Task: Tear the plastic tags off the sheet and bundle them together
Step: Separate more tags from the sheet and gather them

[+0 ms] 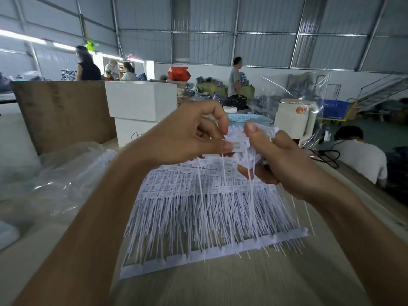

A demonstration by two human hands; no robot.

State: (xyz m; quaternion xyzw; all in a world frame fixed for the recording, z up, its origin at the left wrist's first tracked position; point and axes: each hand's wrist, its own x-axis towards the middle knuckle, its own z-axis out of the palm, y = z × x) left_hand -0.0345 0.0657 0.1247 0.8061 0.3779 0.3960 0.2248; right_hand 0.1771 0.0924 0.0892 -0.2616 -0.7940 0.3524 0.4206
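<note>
A stack of white plastic tag sheets [198,217] lies on the wooden table, label heads at the far end and thin tails running toward me. Above its far end, my left hand [187,138] pinches a white tag [239,145] between thumb and fingers. My right hand [280,160] grips a bundle of torn-off tags [262,131], thumb pressed on top, with several thin white tails hanging down from it. The two hands almost touch at the tag heads.
Crumpled clear plastic wrap [57,180] lies at the left. White boxes [139,107] and a brown board [61,111] stand behind. A light blue basket [247,118], a white kettle [293,120] and a seated person [357,153] are at the right.
</note>
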